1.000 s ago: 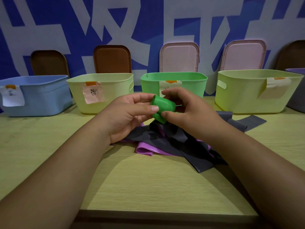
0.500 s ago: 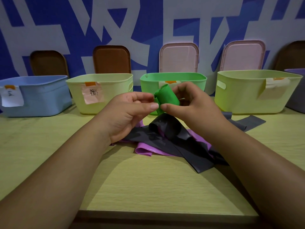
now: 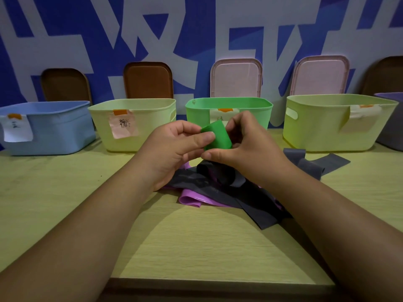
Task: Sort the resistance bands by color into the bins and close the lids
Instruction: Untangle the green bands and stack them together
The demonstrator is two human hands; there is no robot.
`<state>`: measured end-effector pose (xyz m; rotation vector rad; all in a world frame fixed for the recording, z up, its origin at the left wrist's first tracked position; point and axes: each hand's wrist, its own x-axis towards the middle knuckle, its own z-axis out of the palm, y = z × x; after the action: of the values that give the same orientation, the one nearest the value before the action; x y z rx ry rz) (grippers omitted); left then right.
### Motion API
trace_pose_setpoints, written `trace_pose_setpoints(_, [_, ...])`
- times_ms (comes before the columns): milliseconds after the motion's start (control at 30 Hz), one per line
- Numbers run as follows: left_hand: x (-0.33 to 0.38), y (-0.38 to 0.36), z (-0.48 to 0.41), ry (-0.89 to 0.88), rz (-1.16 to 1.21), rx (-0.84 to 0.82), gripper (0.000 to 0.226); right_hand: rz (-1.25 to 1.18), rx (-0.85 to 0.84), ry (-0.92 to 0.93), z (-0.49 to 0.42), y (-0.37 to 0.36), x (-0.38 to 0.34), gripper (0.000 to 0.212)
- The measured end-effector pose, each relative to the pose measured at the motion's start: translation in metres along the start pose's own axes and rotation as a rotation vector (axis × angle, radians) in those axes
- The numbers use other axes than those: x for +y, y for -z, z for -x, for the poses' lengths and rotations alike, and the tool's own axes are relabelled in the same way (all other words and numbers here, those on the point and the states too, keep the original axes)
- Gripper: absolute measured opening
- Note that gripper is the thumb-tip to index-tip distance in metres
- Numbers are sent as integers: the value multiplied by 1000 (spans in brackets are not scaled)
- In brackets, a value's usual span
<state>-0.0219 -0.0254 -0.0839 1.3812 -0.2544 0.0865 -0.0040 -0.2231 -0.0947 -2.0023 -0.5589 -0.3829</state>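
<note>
Left hand (image 3: 174, 147) and right hand (image 3: 246, 147) are pinching a rolled green band (image 3: 217, 137) in front of the green bin (image 3: 229, 104); grey and purple bands (image 3: 218, 189) are lying unsorted on the counter (image 3: 196, 247), lids (image 3: 236, 77) standing off behind.

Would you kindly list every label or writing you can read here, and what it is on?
Blue bin's white label: handwriting, too blurred to read.
Pale yellow bin's pink label: dark handwriting, illegible.
Green bin's label: partly hidden, unreadable.
Yellow-green bin's label: folded, no writing shows.
Wall: huge white strokes, cropped, unreadable.
</note>
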Motion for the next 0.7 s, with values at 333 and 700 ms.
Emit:
trace_pose_setpoints(333, [7,4,-1,29,106,7,52,-239,-23,84,-3,1,9,35])
trace_pose_setpoints(700, [14,-1,6,-13,132,-3,48,-357,-68,77,0,14,6,30])
